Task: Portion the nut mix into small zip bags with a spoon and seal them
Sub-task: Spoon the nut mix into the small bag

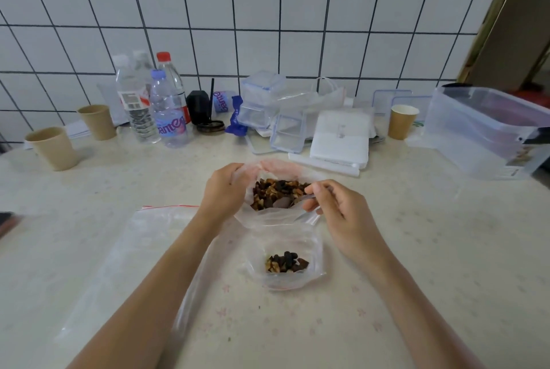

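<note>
Inside big bag (276, 215), nut mix (276, 190); small zip bag (285, 276) part-filled.

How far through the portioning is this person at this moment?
Early. One small zip bag on the counter holds a small portion and looks unsealed. In hand: the left hand holds open the big nut mix bag while the right hand dips the spoon. Left: more scoops, sealing, further bags.

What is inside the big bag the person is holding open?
The big bag holds a nut mix of brown and dark pieces, with a spoon dipped in by the right hand. How deep the mix goes is hidden.
</note>
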`<state>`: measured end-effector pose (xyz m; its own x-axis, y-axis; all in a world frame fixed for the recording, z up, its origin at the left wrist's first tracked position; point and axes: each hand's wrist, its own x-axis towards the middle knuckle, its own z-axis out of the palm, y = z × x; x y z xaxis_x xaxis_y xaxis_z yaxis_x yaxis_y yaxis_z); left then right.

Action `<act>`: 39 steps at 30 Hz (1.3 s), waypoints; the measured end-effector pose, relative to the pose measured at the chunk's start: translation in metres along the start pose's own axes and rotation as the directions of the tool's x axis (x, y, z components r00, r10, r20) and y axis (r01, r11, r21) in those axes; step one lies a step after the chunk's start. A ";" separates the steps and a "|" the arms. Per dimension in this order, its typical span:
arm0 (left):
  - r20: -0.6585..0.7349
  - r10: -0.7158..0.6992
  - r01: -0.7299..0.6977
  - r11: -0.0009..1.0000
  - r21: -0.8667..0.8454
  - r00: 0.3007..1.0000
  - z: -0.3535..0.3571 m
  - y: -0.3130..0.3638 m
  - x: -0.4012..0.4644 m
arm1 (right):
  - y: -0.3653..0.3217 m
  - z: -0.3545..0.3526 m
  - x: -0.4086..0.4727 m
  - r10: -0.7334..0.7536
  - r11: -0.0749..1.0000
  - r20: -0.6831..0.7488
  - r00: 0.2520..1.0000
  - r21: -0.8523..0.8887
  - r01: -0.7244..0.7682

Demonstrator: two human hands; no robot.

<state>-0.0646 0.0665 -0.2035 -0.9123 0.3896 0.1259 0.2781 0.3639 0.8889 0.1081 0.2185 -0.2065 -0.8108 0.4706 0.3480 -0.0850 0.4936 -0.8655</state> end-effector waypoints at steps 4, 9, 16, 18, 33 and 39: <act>-0.010 0.036 -0.037 0.992 -0.124 0.999 0.000 -0.006 -0.003 | 0.000 0.008 0.000 0.030 0.999 0.086 0.996 0.018 -0.031; -0.040 0.084 -0.090 0.984 -0.152 0.996 0.003 -0.005 -0.007 | 0.001 0.012 0.000 0.161 0.969 0.092 0.983 0.173 -0.175; -0.056 0.121 -0.129 0.978 -0.162 0.991 0.008 -0.005 -0.008 | 0.002 0.015 0.001 0.357 0.869 0.063 0.932 0.344 -0.356; -0.083 0.113 -0.124 0.980 -0.153 0.990 0.009 -0.003 -0.009 | 0.002 0.014 0.003 0.388 0.833 0.062 0.920 0.403 -0.379; -0.005 0.086 -0.086 0.996 0.018 0.996 -0.020 0.009 -0.016 | -0.004 -0.003 0.011 0.400 0.752 0.014 0.916 0.566 -0.337; -0.056 0.233 -0.212 0.944 0.252 0.971 -0.047 0.013 -0.067 | -0.013 -0.025 0.012 0.335 0.779 -0.010 0.942 0.565 -0.271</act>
<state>-0.0141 0.0056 -0.1801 -0.8379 0.4159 0.3534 0.5314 0.4740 0.7021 0.1136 0.2359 -0.1822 -0.7869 0.6157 0.0418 -0.1739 -0.1562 -0.9723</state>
